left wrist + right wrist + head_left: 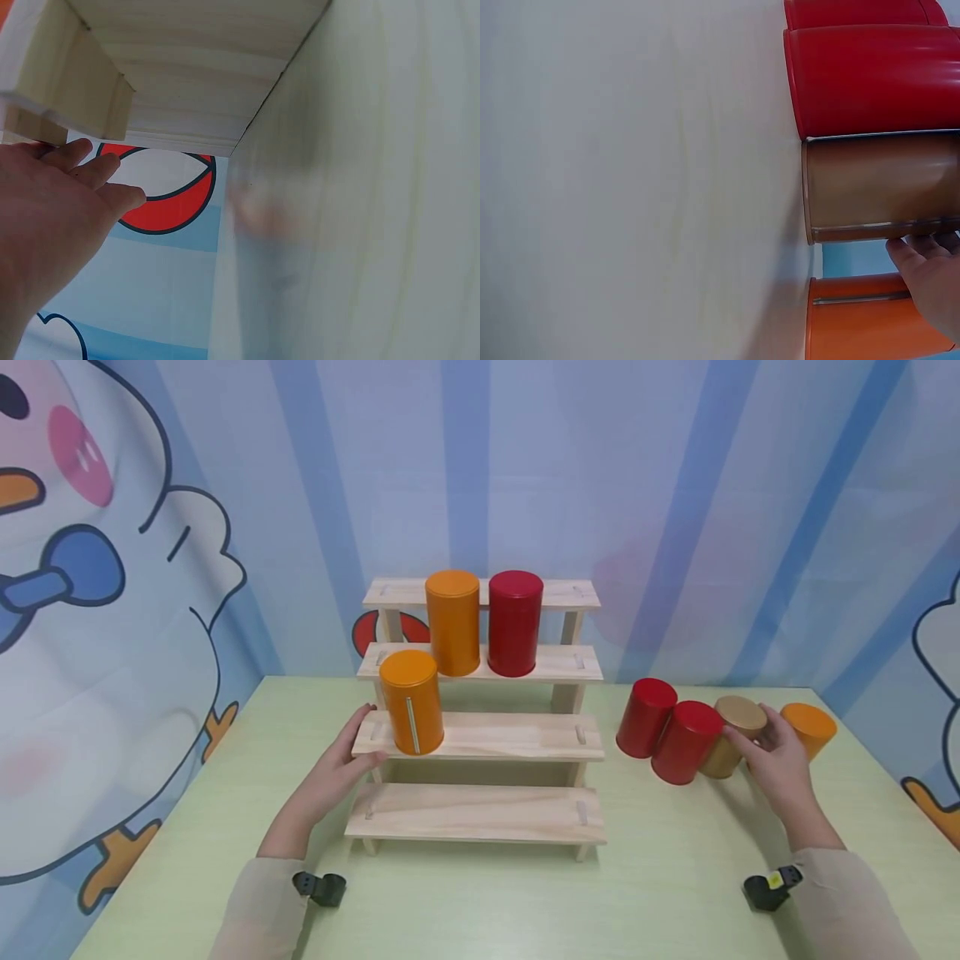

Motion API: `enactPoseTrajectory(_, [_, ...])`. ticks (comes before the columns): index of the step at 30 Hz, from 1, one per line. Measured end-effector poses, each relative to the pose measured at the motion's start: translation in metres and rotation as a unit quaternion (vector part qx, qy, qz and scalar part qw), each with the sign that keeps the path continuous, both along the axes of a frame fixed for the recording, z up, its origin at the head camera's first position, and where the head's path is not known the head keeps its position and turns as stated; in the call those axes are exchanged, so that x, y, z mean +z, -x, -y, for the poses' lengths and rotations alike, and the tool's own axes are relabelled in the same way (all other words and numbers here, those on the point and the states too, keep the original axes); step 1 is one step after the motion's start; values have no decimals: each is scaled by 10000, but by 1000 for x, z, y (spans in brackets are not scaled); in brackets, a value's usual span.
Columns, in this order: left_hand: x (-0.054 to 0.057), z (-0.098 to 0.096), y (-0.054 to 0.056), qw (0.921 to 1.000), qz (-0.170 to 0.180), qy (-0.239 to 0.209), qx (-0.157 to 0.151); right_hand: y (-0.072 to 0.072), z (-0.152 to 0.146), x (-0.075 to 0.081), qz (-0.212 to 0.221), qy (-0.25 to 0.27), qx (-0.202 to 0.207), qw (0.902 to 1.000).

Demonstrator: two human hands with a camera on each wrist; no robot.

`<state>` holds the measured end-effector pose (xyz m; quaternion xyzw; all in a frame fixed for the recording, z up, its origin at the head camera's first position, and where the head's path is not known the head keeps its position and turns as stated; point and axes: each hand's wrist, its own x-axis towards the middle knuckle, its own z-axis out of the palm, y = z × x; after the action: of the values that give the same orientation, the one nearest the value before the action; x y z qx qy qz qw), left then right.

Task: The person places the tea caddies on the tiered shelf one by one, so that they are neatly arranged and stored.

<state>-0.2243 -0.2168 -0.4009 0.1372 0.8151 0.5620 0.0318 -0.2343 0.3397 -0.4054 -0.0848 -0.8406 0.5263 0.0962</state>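
Note:
A four-tier wooden display rack (480, 814) stands on the table. My left hand (337, 772) holds the left end of its second tier from the bottom, thumb in front and fingers behind; the left wrist view shows those fingers (96, 174) beside the rack's wooden support. On that tier stands an orange canister (423, 710). One tier up are another orange canister (453, 627) and a red canister (514, 627). To the right, my right hand (780, 768) grips a gold canister (885, 184), which stands on the table between a red canister (877, 82) and an orange one (870, 326).
Another red canister (647, 718) stands at the left of the group on the pale green table (555, 910). A blue striped cloth backdrop (600, 468) with cartoon figures hangs behind the table and along its sides.

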Motion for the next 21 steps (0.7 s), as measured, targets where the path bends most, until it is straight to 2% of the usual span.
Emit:
enactPoseTrajectory(9, [0, 0, 0, 10000, -48, -15, -17, -11, 0, 11, -18, -540, -264, 9982])
enactPoseTrajectory(21, [1, -1, -1, 10000, 39, 8, 49, -32, 3, 53, -167, -423, -759, 9961])
